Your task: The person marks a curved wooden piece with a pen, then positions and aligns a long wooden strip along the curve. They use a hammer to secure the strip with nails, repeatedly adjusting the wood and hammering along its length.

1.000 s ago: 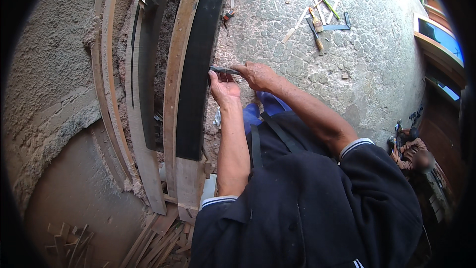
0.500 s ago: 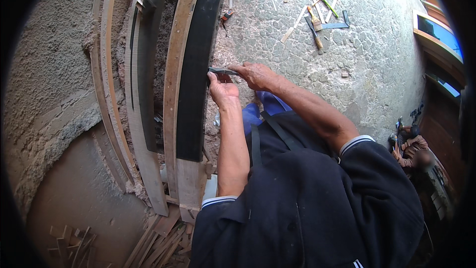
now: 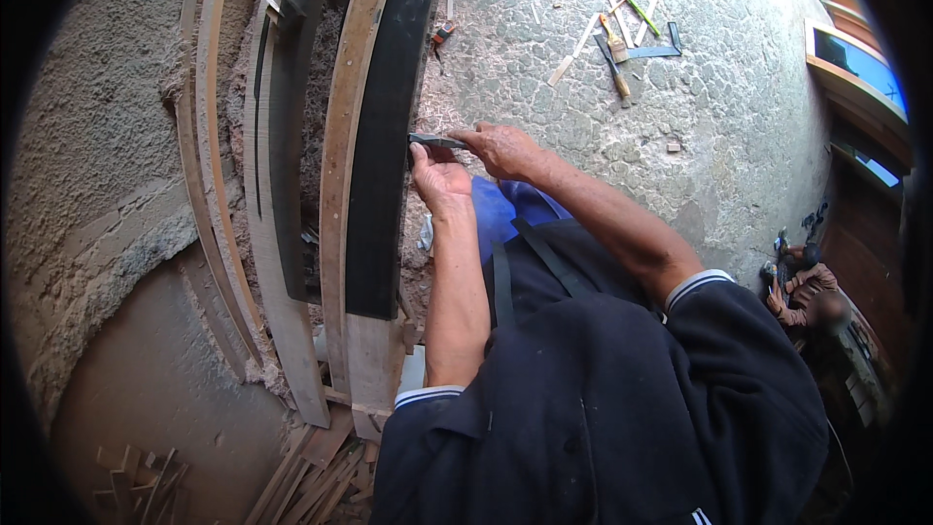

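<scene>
A narrow dark metal tool (image 3: 436,141) lies crosswise between my hands, its tip against the right edge of a long black-faced board (image 3: 381,156). My right hand (image 3: 503,152) closes round the tool's right end. My left hand (image 3: 443,180) is turned palm up below it, thumb and fingers pinching near the tip at the board's edge. My fingers partly cover the tool, so its exact kind cannot be made out.
More long boards (image 3: 282,136) lie left of the black one, beside a rough wall (image 3: 87,68). On the stone floor are a tape measure (image 3: 444,33), a paintbrush (image 3: 614,42), a square (image 3: 661,51) and wood strips. Wood scraps (image 3: 316,472) lie lower left; another person (image 3: 814,294) is far right.
My hands and the tool stay almost in place. The blue cloth over my legs has shifted, and its two parts now look closer together.
</scene>
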Tool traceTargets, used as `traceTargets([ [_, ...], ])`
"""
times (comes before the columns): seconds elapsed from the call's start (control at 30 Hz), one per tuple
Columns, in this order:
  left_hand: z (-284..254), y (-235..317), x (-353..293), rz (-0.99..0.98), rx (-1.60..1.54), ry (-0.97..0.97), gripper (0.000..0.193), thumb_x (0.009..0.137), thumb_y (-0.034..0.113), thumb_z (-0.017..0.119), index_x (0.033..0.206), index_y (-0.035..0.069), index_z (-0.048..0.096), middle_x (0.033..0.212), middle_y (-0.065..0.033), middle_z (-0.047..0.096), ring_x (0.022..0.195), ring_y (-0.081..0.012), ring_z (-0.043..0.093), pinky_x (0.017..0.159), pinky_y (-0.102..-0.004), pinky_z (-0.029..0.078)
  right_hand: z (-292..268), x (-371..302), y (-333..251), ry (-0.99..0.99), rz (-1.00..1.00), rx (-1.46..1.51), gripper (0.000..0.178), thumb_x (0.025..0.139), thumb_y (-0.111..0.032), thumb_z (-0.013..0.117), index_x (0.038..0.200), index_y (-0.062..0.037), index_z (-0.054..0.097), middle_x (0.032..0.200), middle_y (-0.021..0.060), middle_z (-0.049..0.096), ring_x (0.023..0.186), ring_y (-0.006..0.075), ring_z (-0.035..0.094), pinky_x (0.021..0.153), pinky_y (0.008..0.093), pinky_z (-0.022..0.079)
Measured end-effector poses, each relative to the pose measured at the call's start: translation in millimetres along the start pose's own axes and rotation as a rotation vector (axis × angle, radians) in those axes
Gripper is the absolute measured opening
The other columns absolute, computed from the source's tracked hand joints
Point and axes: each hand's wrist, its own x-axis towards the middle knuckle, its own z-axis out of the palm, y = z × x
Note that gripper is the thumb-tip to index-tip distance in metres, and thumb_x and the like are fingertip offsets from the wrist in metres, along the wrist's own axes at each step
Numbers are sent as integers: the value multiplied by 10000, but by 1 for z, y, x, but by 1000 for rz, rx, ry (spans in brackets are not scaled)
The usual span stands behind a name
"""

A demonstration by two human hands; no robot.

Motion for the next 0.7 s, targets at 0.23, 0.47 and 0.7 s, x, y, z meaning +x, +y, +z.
traceTargets([
  [0.23, 1, -1, 9, -51, 3, -12, 273, 1008, 262, 610, 1162, 39, 643, 1108, -74, 685, 1032, -182, 635, 951, -335, 515, -14, -2, -9, -53, 79, 26, 503, 951, -196, 532, 1452, -217, 496, 1063, 238, 635, 998, 414, 657, 856, 482, 529],
  [0.47, 8, -3, 7, -55, 8, 1, 250, 1014, 244, 605, 1128, 24, 636, 1087, -85, 678, 1001, -178, 635, 921, -310, 524, -18, 0, -9, -39, 124, 18, 481, 959, -207, 521, 1440, -215, 505, 1069, 241, 637, 1014, 415, 650, 868, 486, 522],
  [0.7, 21, -17, 15, -23, -10, 39, 244, 1025, 284, 583, 1081, 52, 634, 979, -68, 671, 900, -183, 628, 864, -316, 520, -30, 3, 1, 2, 40, -58, 499, 936, -198, 555, 1432, -204, 500, 1061, 239, 645, 985, 417, 660, 842, 488, 533],
])
